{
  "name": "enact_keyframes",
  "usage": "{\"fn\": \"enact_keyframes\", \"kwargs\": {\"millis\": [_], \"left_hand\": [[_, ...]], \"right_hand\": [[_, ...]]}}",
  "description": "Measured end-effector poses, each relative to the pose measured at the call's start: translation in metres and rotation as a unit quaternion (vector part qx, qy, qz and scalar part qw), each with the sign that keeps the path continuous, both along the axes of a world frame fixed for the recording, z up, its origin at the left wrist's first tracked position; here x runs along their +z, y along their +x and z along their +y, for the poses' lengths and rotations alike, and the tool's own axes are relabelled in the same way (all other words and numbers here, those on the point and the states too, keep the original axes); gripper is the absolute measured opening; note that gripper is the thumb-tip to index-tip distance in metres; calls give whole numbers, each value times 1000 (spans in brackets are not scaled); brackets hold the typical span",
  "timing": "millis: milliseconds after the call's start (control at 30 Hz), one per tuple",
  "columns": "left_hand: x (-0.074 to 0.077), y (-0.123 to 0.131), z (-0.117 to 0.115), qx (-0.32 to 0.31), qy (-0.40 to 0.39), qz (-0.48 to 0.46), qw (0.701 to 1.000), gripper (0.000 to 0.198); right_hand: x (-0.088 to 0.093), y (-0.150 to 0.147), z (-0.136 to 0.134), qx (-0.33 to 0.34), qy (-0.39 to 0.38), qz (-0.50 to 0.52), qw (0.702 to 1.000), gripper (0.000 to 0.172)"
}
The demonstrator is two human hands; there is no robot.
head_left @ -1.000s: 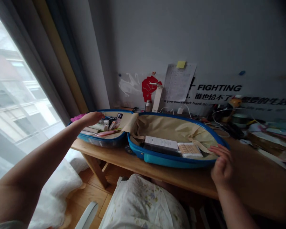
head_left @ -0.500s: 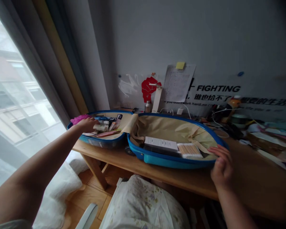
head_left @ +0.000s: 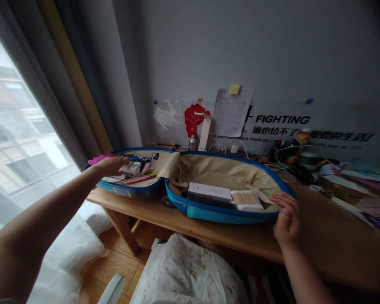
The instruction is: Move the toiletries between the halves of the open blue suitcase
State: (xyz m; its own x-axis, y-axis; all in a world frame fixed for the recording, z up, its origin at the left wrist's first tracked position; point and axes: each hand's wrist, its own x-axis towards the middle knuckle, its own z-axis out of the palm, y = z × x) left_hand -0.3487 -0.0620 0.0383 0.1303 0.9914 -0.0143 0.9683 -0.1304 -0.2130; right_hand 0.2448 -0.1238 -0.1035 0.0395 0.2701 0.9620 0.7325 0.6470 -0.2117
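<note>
A blue suitcase (head_left: 221, 216) with beige lining lies open on a wooden table. My left hand (head_left: 114, 164) reaches into its left half, fingers at a pale bottle-like item (head_left: 131, 169) among small items; whether it grips anything is unclear. A pink mesh bundle (head_left: 98, 159) is beside my left wrist. In the right half lie a white-and-black box (head_left: 210, 192) and a clear pack of cotton swabs (head_left: 246, 199). My right hand (head_left: 286, 213) rests at the suitcase's right rim, fingers partly spread and holding nothing.
Behind the suitcase stand a metal bottle (head_left: 193, 142), a white lamp (head_left: 204, 134) and a charger (head_left: 234, 148) with cables. Papers and clutter (head_left: 351, 188) cover the table's right back. A chair armrest (head_left: 113, 289) is below, a window at left.
The view has shifted slightly, moving the suitcase and hands left in the picture. My left hand has moved a little over the small items. My right hand remains at the rim.
</note>
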Motion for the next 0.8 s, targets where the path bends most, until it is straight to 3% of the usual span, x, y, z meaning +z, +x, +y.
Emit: {"fn": "enact_keyframes", "kwargs": {"millis": [133, 233, 333, 467, 567, 667, 800], "left_hand": [[28, 35, 8, -19, 48, -14, 999, 49], [47, 92, 17, -86, 95, -32, 991, 54], [52, 162, 28, -183, 56, -53, 980, 53], [32, 241, 44, -237, -34, -51, 970, 52], [4, 274, 56, -243, -72, -49, 966, 48], [-21, 283, 67, -245, -92, -62, 963, 45], [-45, 276, 80, -257, -83, -105, 957, 39]], "right_hand": [[1, 0, 1, 1, 8, 0, 1000, 43], [1, 0, 1, -3, 15, -5, 1000, 42], [0, 0, 0, -11, 8, -4, 1000, 43], [1, 0, -1, -19, 5, -4, 1000, 43], [2, 0, -3, -13, -4, -2, 1000, 43], [2, 0, -4, -6, -13, 3, 1000, 43], [2, -1, -5, -8, -25, 17, 1000, 46]]}}
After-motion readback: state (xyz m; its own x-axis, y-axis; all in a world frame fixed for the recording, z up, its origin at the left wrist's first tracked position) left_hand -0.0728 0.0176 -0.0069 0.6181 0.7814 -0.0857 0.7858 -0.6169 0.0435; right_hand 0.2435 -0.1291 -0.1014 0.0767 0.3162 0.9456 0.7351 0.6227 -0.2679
